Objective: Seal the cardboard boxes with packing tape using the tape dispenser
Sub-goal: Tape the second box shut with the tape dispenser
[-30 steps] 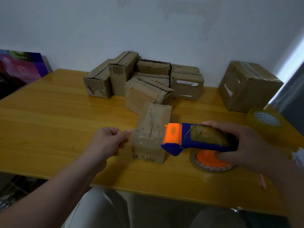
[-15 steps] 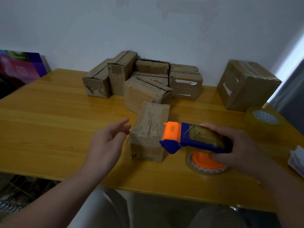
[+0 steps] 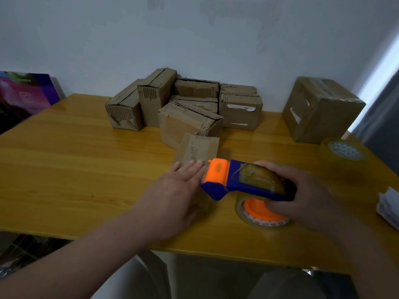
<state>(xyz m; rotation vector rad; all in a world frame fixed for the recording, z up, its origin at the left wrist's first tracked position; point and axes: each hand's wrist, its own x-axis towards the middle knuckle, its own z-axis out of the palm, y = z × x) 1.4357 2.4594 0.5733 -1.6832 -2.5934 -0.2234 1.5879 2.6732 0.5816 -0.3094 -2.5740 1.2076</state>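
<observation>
Early stage: left hand [image 3: 179, 186] is pressing flat, fingers straight, on the near-edge box [image 3: 199, 147], right hand [image 3: 302, 190] is gripping the tape dispenser [image 3: 244, 182] at its top, back-edge pile [image 3: 187, 108] looking untaped.

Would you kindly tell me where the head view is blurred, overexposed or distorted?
Head view: the left hand on the near box is smeared; the tape dispenser in the right hand is sharper; the daylight strip is blown out; the curtain beside it leans, likely wide-angle distortion.
</observation>
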